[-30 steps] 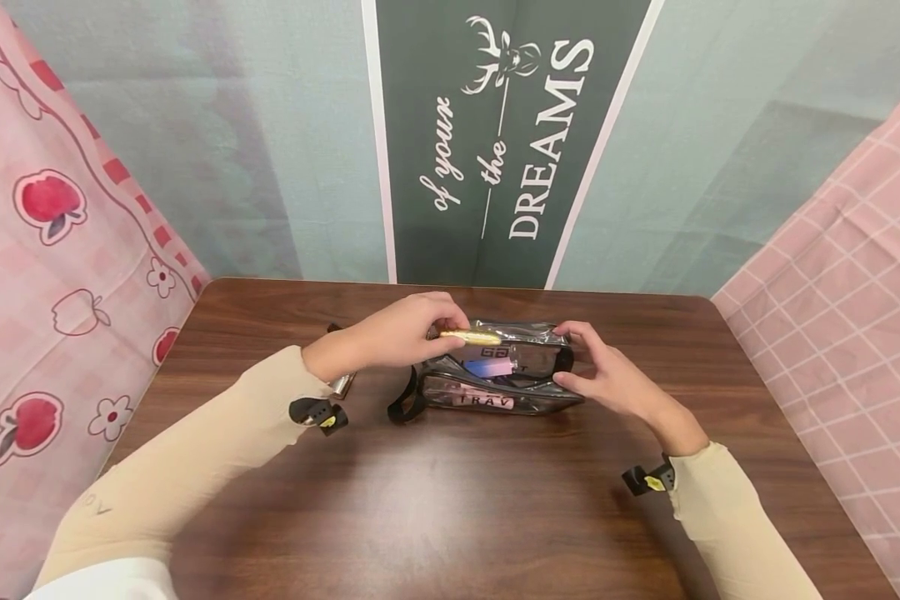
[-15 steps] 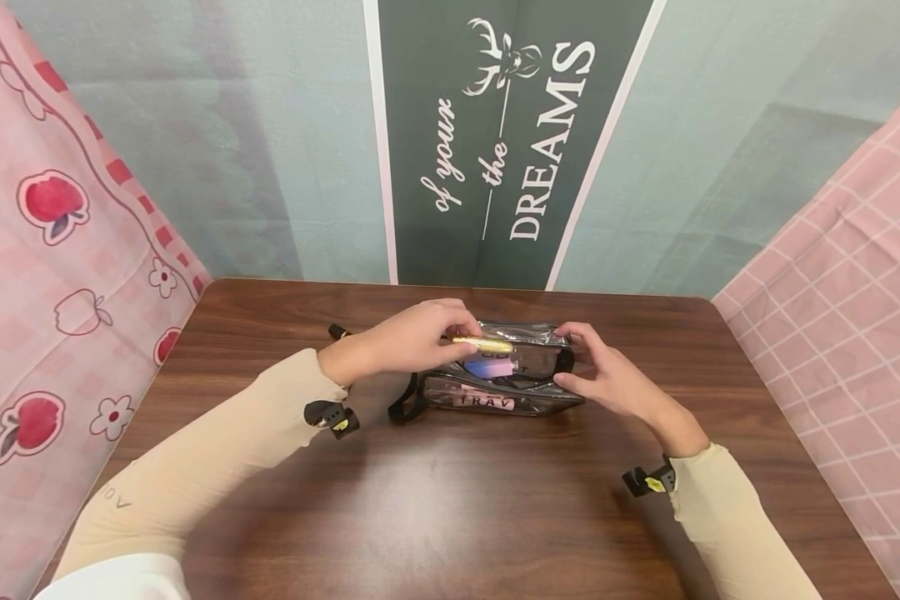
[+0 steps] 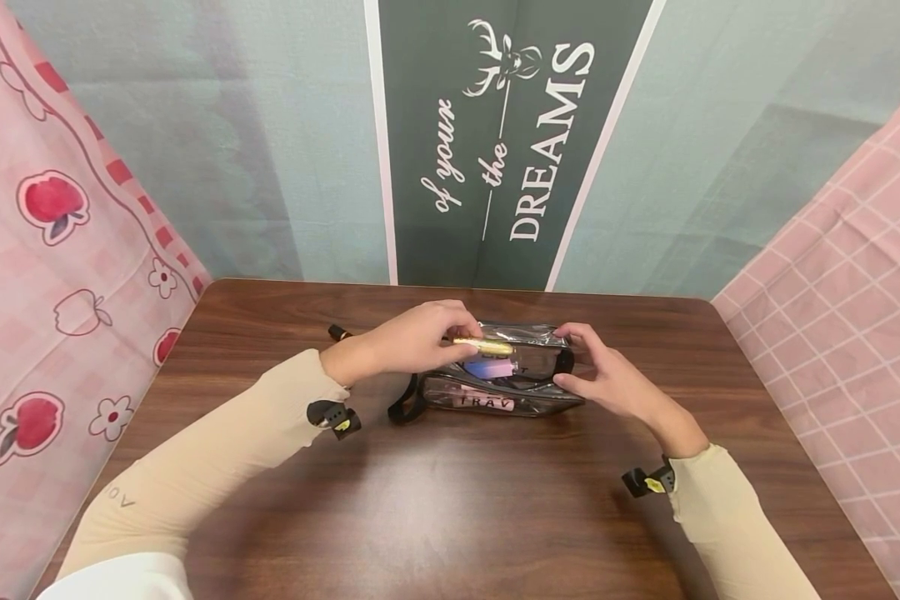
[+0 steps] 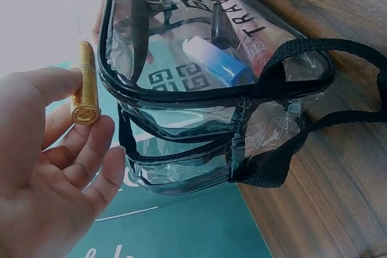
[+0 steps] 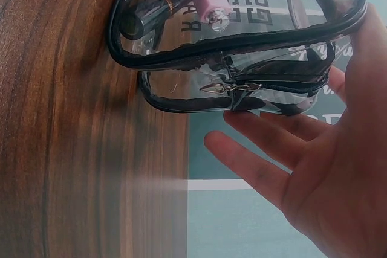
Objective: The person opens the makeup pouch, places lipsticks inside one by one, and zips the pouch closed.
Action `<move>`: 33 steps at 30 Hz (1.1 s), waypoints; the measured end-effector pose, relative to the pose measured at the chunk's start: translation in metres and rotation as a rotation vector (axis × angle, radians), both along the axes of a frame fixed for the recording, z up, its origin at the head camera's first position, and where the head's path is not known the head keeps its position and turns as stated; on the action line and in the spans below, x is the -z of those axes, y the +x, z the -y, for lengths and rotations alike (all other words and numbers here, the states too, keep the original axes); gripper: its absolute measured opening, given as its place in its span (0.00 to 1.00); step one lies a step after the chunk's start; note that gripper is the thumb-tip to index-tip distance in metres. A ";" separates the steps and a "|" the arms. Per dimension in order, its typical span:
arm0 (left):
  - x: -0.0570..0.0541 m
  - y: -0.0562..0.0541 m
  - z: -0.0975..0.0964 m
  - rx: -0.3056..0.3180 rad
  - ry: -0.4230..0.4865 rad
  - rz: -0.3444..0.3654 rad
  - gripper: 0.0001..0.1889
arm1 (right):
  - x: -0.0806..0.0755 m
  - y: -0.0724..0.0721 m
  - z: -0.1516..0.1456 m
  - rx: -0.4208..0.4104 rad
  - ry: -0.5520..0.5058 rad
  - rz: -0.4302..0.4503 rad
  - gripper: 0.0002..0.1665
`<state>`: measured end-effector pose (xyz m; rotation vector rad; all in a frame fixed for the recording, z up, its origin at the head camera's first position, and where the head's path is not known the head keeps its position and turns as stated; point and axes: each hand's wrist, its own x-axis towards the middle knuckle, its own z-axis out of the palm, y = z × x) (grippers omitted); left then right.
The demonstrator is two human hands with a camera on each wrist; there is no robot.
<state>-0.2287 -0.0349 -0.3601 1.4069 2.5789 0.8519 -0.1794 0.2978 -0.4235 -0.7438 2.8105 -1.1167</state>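
My left hand (image 3: 431, 335) pinches a gold lipstick tube (image 3: 487, 345) between thumb and fingers, over the opening of a clear toiletry bag (image 4: 175, 149) with black trim. In the left wrist view the lipstick tube's ornate round end faces the camera, beside the bag's rim. My right hand (image 3: 611, 375) holds the bag's right end, index finger at the far rim and thumb at the near one. Inside lie a blue-to-pink tube (image 4: 214, 61), a black tube (image 5: 160, 10) and a pink tube with a printed bear (image 4: 257, 46).
A black tube with a gold band (image 3: 337, 332) lies on the wooden table (image 3: 420, 508), left of the bag and partly behind my left forearm. The bag's black strap loop (image 3: 405, 407) sticks out at its left end. Fabric curtains (image 3: 270, 167) stand behind the table.
My left hand has shifted a little to the right and nearer with the gold lipstick tube, then stayed almost still. The right hand and the toiletry bag have not moved.
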 end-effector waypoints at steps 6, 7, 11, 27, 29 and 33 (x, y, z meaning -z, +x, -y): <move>0.001 0.000 0.000 0.005 -0.004 0.010 0.08 | 0.001 0.000 0.000 -0.001 -0.004 0.007 0.38; 0.002 0.000 0.000 0.006 -0.005 0.010 0.08 | 0.001 0.000 0.000 -0.002 -0.006 0.008 0.38; 0.003 -0.001 0.000 0.010 -0.005 0.009 0.09 | 0.001 0.001 0.000 -0.007 -0.018 0.015 0.38; 0.003 -0.001 0.000 0.006 0.012 0.045 0.13 | 0.002 0.002 0.000 0.007 0.000 0.009 0.39; 0.003 -0.001 0.000 0.006 0.010 0.044 0.13 | 0.003 0.002 -0.001 0.006 -0.009 0.011 0.39; 0.002 -0.001 0.001 0.007 0.012 0.044 0.13 | 0.004 0.001 -0.001 0.003 -0.020 0.015 0.38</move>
